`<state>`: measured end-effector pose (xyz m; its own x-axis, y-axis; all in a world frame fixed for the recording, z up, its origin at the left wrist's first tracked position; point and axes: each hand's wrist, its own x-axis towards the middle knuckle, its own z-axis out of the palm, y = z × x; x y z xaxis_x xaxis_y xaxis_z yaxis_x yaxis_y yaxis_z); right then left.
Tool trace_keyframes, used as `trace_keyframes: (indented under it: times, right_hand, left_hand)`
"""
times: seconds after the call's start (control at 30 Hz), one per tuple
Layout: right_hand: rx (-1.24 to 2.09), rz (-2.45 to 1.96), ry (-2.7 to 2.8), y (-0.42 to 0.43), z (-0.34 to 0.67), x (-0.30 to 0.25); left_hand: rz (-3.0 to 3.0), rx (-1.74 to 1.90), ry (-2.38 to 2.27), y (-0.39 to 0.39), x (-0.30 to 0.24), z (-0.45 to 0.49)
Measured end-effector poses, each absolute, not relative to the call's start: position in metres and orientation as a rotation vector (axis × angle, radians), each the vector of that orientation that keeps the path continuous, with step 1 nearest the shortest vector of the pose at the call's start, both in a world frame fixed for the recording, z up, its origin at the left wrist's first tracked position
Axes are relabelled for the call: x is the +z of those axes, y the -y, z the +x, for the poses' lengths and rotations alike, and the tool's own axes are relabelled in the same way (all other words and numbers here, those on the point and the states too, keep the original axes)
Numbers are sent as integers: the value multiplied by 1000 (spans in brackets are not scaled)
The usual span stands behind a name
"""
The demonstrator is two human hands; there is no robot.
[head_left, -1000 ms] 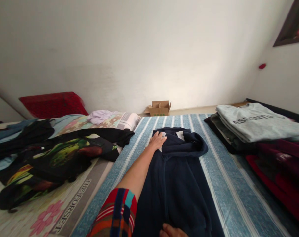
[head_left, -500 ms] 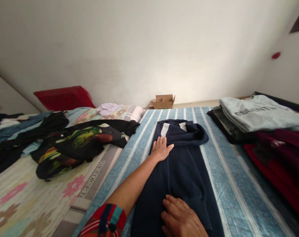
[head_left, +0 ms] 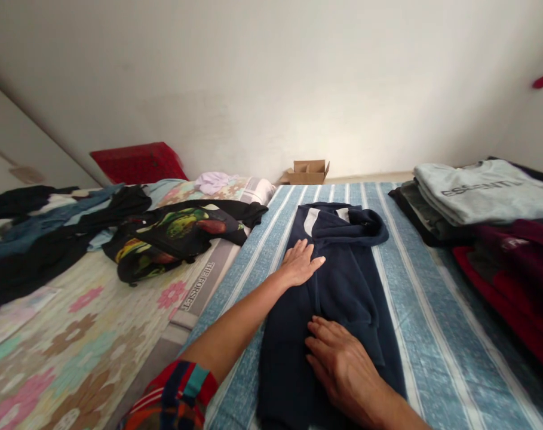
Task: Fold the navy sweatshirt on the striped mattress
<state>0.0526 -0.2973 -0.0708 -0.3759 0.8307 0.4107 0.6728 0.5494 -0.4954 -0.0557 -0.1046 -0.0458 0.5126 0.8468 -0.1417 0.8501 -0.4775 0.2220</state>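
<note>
A navy fleece hooded sweatshirt (head_left: 293, 370) lies lengthwise on a blue striped mattress cover (head_left: 436, 352), its hood bunched at the far end. My left hand (head_left: 299, 264) rests flat on the garment's left edge, just below the hood, with fingers apart. My right hand (head_left: 343, 364) presses flat on the sweatshirt's lower middle, also holding nothing. A red plaid sleeve (head_left: 175, 397) covers my left upper arm.
Folded clothes lie to the right: a grey printed T-shirt (head_left: 486, 188) on a stack, and maroon garments (head_left: 513, 269) nearer. To the left, a black printed garment (head_left: 181, 233) lies on a floral bedsheet (head_left: 87, 352). A cardboard box (head_left: 304, 173) stands by the far wall.
My left hand has slid from the hood down the sweatshirt's edge. My right hand has moved up onto the garment. The view has turned left, shifting the room rightward.
</note>
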Motion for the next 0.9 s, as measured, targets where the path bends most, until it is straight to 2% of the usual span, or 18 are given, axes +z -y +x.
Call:
trace_keyframes:
  times: [0.33,0.6,0.77,0.9]
  right_hand:
    - [306,-1185,2199,300,58,-66]
    - [367,-796,2453,328,47,-40]
    - [412,-789,2628,325,40,-59]
    - [284,-767,2553,320,35,-83]
  left_hand:
    - [2573,-7,-1478,134,-70,-62]
    - [2581,38,-1460,133,-74,-64]
    - [2583,36,-1487,131,-75,-65]
    - [2583,61,-1481,130,-73,-67]
